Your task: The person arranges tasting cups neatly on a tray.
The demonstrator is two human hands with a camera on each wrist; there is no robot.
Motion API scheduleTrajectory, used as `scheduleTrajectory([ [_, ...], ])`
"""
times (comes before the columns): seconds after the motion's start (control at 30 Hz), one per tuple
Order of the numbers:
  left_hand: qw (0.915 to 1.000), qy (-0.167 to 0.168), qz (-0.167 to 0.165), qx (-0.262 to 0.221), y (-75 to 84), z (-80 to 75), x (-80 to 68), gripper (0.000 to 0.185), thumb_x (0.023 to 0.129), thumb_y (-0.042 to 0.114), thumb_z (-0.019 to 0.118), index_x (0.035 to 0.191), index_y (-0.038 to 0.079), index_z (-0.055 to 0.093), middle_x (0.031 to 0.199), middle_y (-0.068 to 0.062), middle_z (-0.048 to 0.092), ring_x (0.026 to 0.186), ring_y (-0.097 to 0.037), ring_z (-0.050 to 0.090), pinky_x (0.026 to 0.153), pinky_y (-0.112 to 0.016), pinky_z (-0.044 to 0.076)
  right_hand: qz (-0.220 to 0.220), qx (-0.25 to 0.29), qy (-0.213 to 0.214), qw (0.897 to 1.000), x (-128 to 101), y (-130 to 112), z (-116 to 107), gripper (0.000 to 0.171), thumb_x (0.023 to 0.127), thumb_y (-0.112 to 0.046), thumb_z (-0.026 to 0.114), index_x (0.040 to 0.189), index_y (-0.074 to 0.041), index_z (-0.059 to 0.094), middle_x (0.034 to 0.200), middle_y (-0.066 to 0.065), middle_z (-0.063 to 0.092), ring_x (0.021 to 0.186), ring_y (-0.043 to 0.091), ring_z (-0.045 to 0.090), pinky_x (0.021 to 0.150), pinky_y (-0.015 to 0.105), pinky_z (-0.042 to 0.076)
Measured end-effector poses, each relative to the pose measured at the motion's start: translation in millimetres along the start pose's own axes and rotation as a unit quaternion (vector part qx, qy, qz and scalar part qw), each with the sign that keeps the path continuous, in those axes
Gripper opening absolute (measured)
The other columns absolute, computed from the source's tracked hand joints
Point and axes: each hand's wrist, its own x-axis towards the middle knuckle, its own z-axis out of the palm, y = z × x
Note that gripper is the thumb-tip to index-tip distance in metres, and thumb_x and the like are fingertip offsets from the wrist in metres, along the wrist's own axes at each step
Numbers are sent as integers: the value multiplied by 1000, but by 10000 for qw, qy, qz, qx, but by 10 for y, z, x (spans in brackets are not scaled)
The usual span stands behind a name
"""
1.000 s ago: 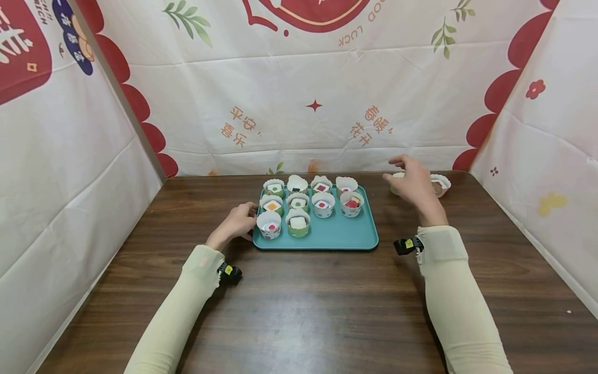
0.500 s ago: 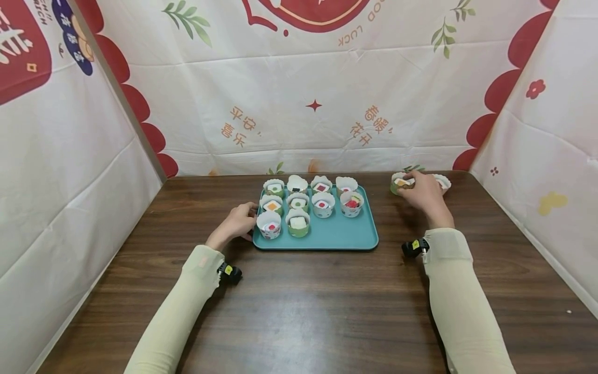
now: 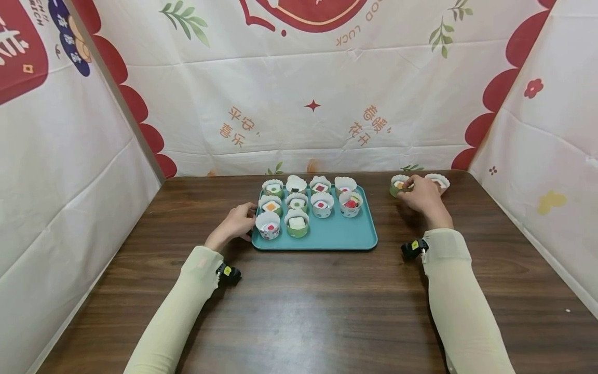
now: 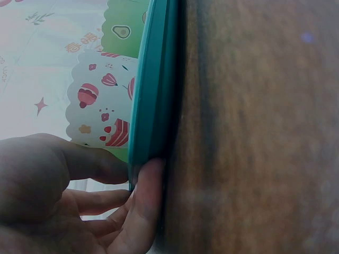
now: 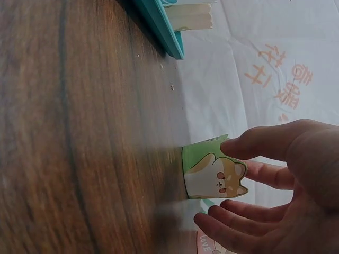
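Observation:
A teal tray (image 3: 336, 239) holds several paper cups (image 3: 322, 203) with toy food pieces inside. My left hand (image 3: 247, 218) grips the tray's left edge; in the left wrist view the thumb (image 4: 90, 161) lies over the rim (image 4: 153, 100) and a finger (image 4: 144, 198) presses its side, next to a strawberry-print cup (image 4: 100, 106). My right hand (image 3: 413, 191) is cupped round a green cup (image 3: 398, 185) right of the tray. In the right wrist view the thumb (image 5: 254, 144) touches the green dog-print cup (image 5: 212, 173), while the other fingers (image 5: 233, 225) stay spread just clear of it.
A white and pink cup (image 3: 439, 181) stands on the brown wooden table (image 3: 299, 311) just right of the green one. Printed cloth walls (image 3: 299, 104) close off the back and both sides. The tray's near right part holds no cups.
My right hand has come down from above the table's back right and settled around the green cup. The left hand and tray have not moved.

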Motion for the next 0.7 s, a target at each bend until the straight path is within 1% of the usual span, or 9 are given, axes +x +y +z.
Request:
scheduleTrajectory([
  [0.13, 10000, 4, 31, 20, 1, -3, -5, 52, 103, 13, 49, 152, -2, 42, 138, -26, 56, 112, -32, 63, 68, -36, 66, -30, -71, -13, 10000, 0, 5, 4, 35, 93, -19, 67, 111, 10, 59, 113, 36, 63, 112, 56, 53, 103, 68, 32],
  [0.33, 10000, 23, 10, 29, 1, -3, -16, 52, 102, 14, 51, 152, -1, 42, 138, -26, 56, 112, -32, 63, 67, -36, 66, 43, -91, -51, 9999, 5, 18, 18, 32, 89, -17, 70, 105, 8, 61, 109, 33, 64, 106, 50, 55, 98, 62, 37],
  [0.57, 10000, 25, 37, 35, -2, -3, -10, 52, 103, 13, 50, 152, -2, 41, 138, -26, 56, 111, -31, 63, 66, -36, 65, -33, -167, 10, 9999, 12, 28, 24, 28, 86, -18, 75, 90, 6, 63, 87, 23, 66, 94, 44, 58, 90, 57, 41],
  [0.7, 10000, 32, 24, 39, -2, -4, -11, 53, 103, 13, 51, 152, -2, 41, 137, -26, 56, 109, -31, 63, 66, -36, 65, -63, -127, 14, 9999, 16, 29, 28, 26, 86, -18, 75, 87, 5, 63, 82, 20, 66, 91, 42, 58, 88, 56, 41],
])
